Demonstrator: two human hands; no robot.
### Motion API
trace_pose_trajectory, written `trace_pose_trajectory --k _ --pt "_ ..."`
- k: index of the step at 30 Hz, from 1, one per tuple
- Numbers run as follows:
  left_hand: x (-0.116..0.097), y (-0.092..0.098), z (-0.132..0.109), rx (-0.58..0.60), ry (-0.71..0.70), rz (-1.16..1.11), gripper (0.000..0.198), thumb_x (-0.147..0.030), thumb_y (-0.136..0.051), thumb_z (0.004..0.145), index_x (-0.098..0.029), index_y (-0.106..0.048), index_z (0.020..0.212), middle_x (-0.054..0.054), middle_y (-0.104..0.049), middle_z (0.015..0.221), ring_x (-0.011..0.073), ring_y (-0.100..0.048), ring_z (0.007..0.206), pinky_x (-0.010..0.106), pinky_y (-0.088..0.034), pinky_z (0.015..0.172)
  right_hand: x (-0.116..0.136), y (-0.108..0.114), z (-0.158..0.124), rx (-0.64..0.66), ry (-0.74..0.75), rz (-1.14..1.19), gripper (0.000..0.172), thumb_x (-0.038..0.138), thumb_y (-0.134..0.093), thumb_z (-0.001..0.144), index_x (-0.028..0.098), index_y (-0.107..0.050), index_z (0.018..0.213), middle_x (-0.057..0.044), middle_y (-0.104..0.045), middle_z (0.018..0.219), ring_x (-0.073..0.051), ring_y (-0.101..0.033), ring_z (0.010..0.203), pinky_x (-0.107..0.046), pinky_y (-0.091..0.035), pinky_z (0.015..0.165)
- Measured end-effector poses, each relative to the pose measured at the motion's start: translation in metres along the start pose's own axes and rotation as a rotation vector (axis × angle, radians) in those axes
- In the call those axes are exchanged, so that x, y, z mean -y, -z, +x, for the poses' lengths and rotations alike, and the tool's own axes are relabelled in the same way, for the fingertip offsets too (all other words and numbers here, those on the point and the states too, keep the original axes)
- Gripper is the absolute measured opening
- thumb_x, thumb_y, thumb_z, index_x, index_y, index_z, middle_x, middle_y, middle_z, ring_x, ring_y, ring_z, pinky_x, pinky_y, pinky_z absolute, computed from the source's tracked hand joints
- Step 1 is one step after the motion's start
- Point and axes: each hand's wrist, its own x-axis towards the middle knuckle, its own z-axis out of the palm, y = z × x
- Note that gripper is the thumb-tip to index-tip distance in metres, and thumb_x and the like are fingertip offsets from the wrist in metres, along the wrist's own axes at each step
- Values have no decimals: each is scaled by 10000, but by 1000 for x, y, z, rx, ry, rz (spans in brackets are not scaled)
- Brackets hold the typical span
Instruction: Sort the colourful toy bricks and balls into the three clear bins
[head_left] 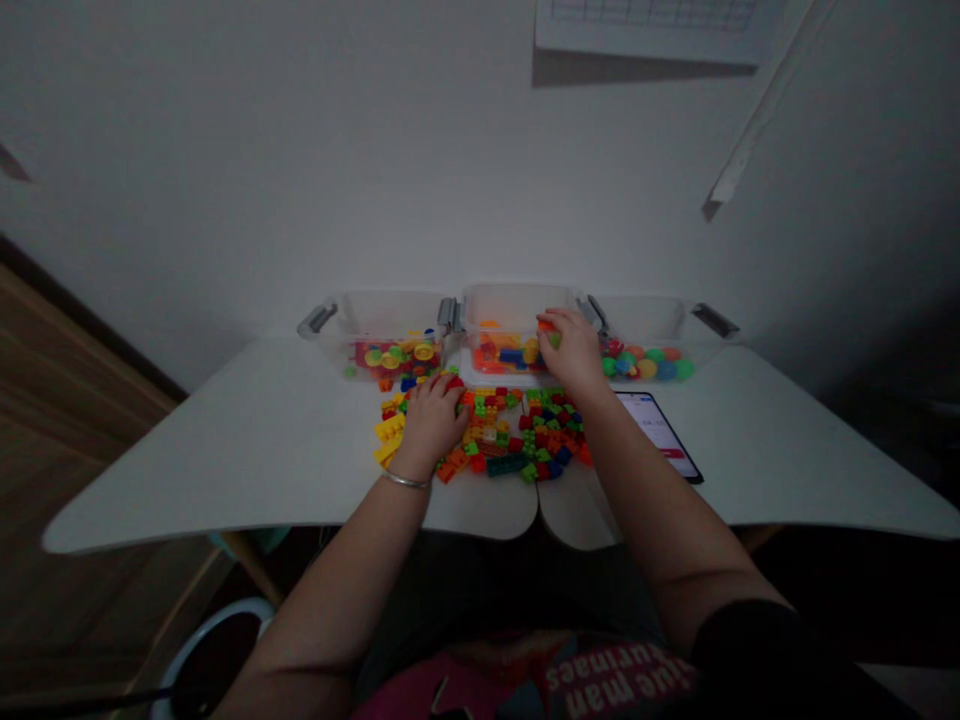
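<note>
Mixed toy bricks (491, 435) in red, green, orange, yellow and blue lie in a pile on the white table. My left hand (433, 420) rests over the pile's left side, its fingers bent around a red toy brick (455, 383); part of the grip is hidden. My right hand (576, 352) is raised at the right front of the middle clear box (517, 300). Between its thumb and fingers show an orange piece (545, 325) and a green piece (554, 339). Inside that box are orange, blue and yellow pieces.
A left clear box (390, 308) holds mixed round and colourful pieces; a right clear box (645, 315) holds coloured balls. Grey latches stick out from the boxes. A phone (660, 435) lies right of the pile, beside my right forearm. The wall stands behind.
</note>
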Motion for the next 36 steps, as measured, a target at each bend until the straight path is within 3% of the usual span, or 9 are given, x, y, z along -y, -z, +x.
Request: trace_pose_trajectory --k 6,12,16,23,28,36 --pt "-1 -1 1 2 7 -8 371 -325 -508 915 -194 -704 1201 120 -587 1435 339 -473 1360 537 -406 1113 5 3 2 112 43 -182 300 299 -495 942 183 -766 995 -116 -767 1012 -304 -656 995 -518 -434 1012" --pt "-2 1 1 15 11 9 369 -323 -503 916 -194 -703 1198 114 -584 1440 334 -472 1363 532 -408 1112 -1 2 -1 111 69 -108 290 278 -527 909 177 -731 1089 -131 -736 1173 -315 -628 1115 -532 -387 1083" --pt "-2 1 1 5 12 10 371 -320 -504 916 -197 -700 1205 108 -585 1440 333 -470 1366 528 -406 1116 -8 4 -5 62 72 20 285 244 -550 870 186 -702 1104 -126 -698 1258 -292 -591 1224 -531 -340 1150" --pt "-2 1 1 4 3 10 380 -323 -496 923 -178 -701 1209 119 -588 1435 337 -472 1365 527 -408 1116 1 14 -34 -113 -5 109 285 224 -504 889 222 -690 1105 -104 -717 1155 -274 -616 1135 -468 -458 1045" --pt "-4 2 1 4 4 10 371 -313 -498 917 -190 -706 1198 118 -592 1430 332 -472 1366 524 -405 1118 12 4 -67 76 19 82 202 234 -563 888 231 -725 1010 -86 -743 1057 -269 -649 1051 -448 -485 993" --pt "-2 -3 1 -10 -5 2 375 -317 -497 914 -188 -703 1200 117 -583 1440 327 -469 1370 523 -404 1120 24 -10 -95 344 25 -116 231 268 -663 872 220 -744 1083 -96 -743 1110 -297 -623 1055 -471 -465 966"
